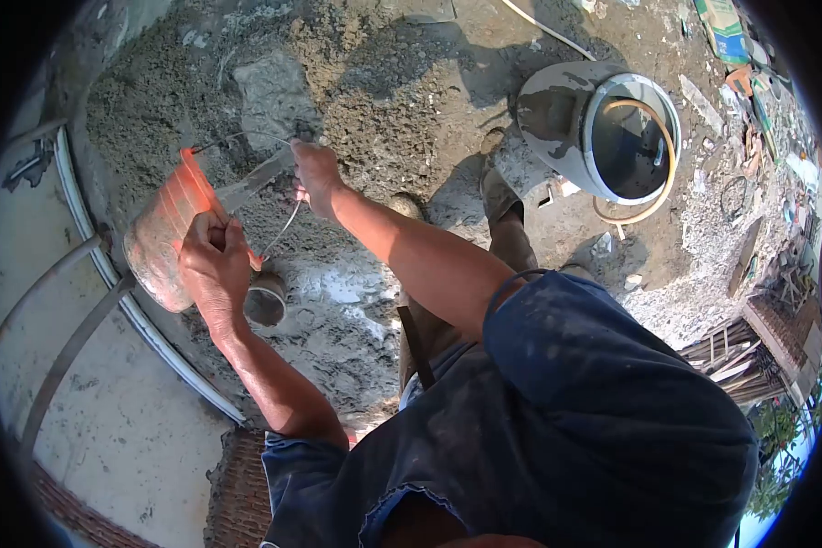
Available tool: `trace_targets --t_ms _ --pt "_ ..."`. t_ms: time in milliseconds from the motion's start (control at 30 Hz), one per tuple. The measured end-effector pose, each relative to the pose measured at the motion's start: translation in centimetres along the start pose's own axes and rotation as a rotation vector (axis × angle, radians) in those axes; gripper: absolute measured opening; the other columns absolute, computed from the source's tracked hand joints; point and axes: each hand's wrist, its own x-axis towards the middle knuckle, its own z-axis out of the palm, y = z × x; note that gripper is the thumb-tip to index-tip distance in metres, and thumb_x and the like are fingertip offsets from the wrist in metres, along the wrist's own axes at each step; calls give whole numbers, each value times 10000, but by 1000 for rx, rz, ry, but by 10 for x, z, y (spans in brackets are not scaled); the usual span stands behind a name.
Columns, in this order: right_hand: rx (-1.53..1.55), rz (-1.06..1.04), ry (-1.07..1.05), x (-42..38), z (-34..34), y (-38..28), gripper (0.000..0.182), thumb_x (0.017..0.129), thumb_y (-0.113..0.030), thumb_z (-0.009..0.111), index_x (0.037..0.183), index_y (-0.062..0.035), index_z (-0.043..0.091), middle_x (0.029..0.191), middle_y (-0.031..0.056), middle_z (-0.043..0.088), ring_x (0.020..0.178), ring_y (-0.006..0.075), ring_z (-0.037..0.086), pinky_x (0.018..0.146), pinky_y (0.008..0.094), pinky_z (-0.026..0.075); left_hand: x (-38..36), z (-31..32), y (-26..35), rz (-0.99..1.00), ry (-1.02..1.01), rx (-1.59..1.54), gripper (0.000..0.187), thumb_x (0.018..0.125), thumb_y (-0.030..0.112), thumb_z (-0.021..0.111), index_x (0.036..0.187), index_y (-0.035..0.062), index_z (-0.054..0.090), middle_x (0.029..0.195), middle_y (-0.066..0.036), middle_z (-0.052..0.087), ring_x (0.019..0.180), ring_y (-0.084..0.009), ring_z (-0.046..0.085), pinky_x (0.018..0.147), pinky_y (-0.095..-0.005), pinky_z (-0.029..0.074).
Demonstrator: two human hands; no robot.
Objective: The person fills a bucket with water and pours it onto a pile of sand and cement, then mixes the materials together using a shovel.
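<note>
An orange bucket with a mud-coated base is tipped on its side at the left. My left hand is closed on its rim. My right hand is closed on the handle end of a flat metal trowel, whose blade reaches toward the bucket's mouth. The bucket's thin wire handle loops out around my right hand; whether the fingers hold it too cannot be made out. Just below the bucket, a small round container stands on the wet grey ground.
Wet mortar covers the ground ahead. A large water barrel with a hose over its rim stands at the upper right. Rubble and scraps lie along the right. A pale wall surface and curved bars are at the left.
</note>
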Motion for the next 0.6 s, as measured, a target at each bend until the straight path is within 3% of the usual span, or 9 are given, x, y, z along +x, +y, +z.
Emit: trace_targets --t_ms 33,133,267,300,367,467,500,533,600 --pt "-37 -63 -11 -3 -18 -18 224 873 -287 514 741 -125 435 569 -33 333 453 104 319 389 298 311 0 3 8 17 -1 3 82 810 42 563 767 -22 534 616 -54 590 542 -87 536 534 -242 431" --pt "-303 -349 65 -13 -95 -90 247 908 -308 469 797 -90 436 608 -11 389 478 124 384 430 335 377 -9 25 31 36 -25 -534 104 768 78 596 756 -5 536 578 -19 554 521 -81 502 501 -243 402" --pt "-1203 -881 334 -60 -239 -213 261 895 -275 490 857 -17 482 698 44 501 638 116 489 587 289 424 -25 91 114 -96 -268 -1407 126 746 127 570 833 80 492 731 26 508 643 -73 490 566 -218 429" --pt "-975 -727 324 -87 -267 -244 306 863 -287 521 791 4 464 689 75 505 663 149 491 650 335 420 -27 116 127 -68 -412 -1508 141 738 113 562 851 85 483 742 28 507 638 -67 478 526 -203 387" --pt "-684 -559 218 -155 -320 -300 242 851 -213 571 725 -82 411 674 -8 484 589 79 461 557 253 410 -34 163 165 -112 -616 -1585 134 728 115 577 810 68 482 721 15 499 598 -49 469 494 -194 401" --pt "-513 -579 374 -240 -367 -351 233 842 -131 583 696 -145 402 657 -53 481 535 46 482 499 196 454 -40 221 239 -168 -947 -1704 94 786 108 513 855 45 520 743 -11 573 590 -58 533 491 -180 410" --pt "-442 -613 346 -261 -386 -363 141 850 -102 558 757 -125 454 712 -23 525 611 64 535 609 226 492 -42 246 257 -188 -1020 -1724 72 794 97 503 843 46 519 723 -10 567 579 -63 539 485 -191 421" --pt "-356 -699 295 -274 -414 -368 33 859 -80 553 888 -80 537 880 37 605 841 123 589 791 289 489 -37 274 268 -114 -1138 -1599 109 800 97 507 895 43 515 743 -31 574 634 -94 571 549 -225 477" --pt "-166 -759 394 -290 -450 -372 65 862 -41 528 926 -54 534 982 88 590 995 184 561 900 344 449 -33 284 310 -51 -1167 -1278 138 830 129 521 926 30 521 778 -47 575 656 -103 585 575 -229 494"
